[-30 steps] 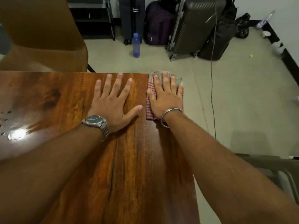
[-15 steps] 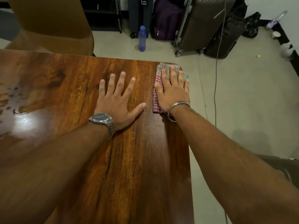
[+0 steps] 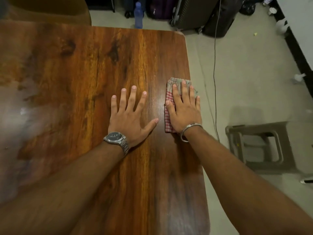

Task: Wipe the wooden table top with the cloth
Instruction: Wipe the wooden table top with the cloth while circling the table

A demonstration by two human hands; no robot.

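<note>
On the wooden desk (image 3: 76,68), near its right edge, lies the cloth (image 3: 169,92), a folded red-and-white checked piece with a greyish band at its far end. The right hand (image 3: 183,109) presses flat on top of it, palm down, fingers stretched forward and slightly apart; it is not clenched around the fabric but simply lies spread over it, so that the cloth shows only beyond the fingertips and along the thumb side. A corner of the cloth reaches the desk's right edge. A metal bangle (image 3: 190,131) circles the right wrist.

Just beside it, to the left, the left hand (image 3: 130,116) rests flat on the bare wood, fingers splayed and thumb pointing toward the cloth without touching it. This hand holds nothing. A silver wristwatch (image 3: 116,139) with a dark dial sits on the left wrist. Both forearms reach in from the near side of the view.

The desk surface has a dark, streaky grain, with a pale, blurred glare on its left part. Beyond the far edge stand a blue bottle (image 3: 138,13) on the floor and dark suitcases (image 3: 189,12) behind it. A thin cable (image 3: 214,65) hangs down to the right of the desk, and a grey plastic stool (image 3: 260,146) stands on the floor further right.
</note>
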